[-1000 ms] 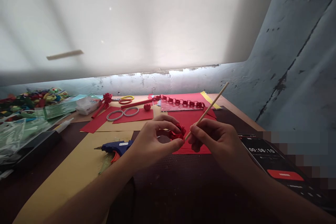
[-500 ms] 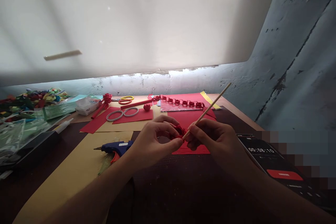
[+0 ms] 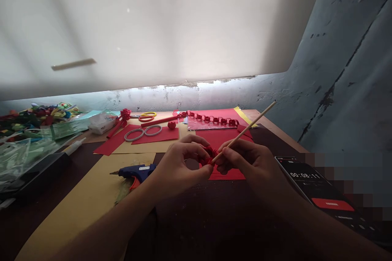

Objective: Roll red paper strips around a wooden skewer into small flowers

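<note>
My left hand pinches a small piece of curled red paper, largely hidden by the fingers. A thin wooden stick slants up to the right from my right hand, whose thumb and fingers are closed round it. The stick's lower end touches the red piece at my left thumb. Both hands hang over the near edge of a red paper sheet. Left of my left hand lies a blue glue gun with an orange trigger.
Farther back are a red paper chain, scissors, two pale rings, a red paper ball and a rolled red paper stem. A phone showing a timer lies at right. Colourful scraps pile up at far left.
The stick has tilted lower, its upper end shifting right and down. My right hand has turned slightly with it. My left hand stays nearly in place.
</note>
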